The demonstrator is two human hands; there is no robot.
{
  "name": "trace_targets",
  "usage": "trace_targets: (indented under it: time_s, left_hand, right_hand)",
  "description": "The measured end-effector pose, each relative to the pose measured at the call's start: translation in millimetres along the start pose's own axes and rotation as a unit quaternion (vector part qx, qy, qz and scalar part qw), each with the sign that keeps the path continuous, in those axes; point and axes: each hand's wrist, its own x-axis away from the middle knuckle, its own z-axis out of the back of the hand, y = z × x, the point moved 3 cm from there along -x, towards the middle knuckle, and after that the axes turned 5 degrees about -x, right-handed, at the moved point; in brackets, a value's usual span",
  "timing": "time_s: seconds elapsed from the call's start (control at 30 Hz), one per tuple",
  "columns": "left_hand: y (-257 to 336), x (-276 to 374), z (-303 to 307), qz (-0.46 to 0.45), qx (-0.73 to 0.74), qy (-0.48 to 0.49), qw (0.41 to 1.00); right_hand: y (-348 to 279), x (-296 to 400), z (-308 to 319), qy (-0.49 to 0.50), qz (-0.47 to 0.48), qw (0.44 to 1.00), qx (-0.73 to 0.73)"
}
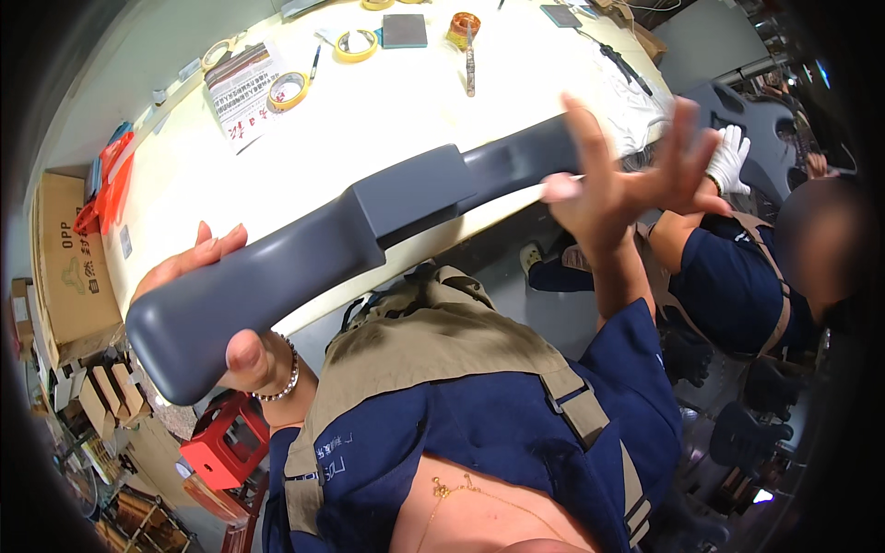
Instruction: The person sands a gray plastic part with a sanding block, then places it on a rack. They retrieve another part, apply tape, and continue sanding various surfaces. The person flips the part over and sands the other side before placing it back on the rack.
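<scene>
A long dark grey moulded piece (pixel 297 276) with a raised rectangular block at its middle is held up over the near edge of a white table (pixel 180 186). My left hand (pixel 228 318) grips its wide rounded end, the thumb on the near side and the fingers beyond the far side. At the other, narrower end my right hand (pixel 615 173) is blurred, its fingers spread apart. Whether it touches the piece cannot be told.
On the table are a newspaper (pixel 242 90), yellow tape rolls (pixel 356 45), a dark square pad (pixel 405 31) and a knife-like tool (pixel 471 66). A co-worker's gloved hand (pixel 728 159) is at right. A cardboard box (pixel 76 256) and red stool (pixel 225 442) stand left.
</scene>
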Motion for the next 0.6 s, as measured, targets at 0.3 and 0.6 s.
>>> trace_targets:
  time_s: [0.3,0.6]
  left_hand:
    - [12.6,10.6,10.0,-0.058,-0.089,0.005,0.994]
    - [-10.5,-3.2,28.0,-0.118,0.065,-0.059,0.989]
  right_hand:
    - [-3.4,26.1,-14.7,-0.075,-0.34,0.694,-0.63]
    - [-17.7,32.1,-23.5,-0.004,-0.313,0.539,-0.782]
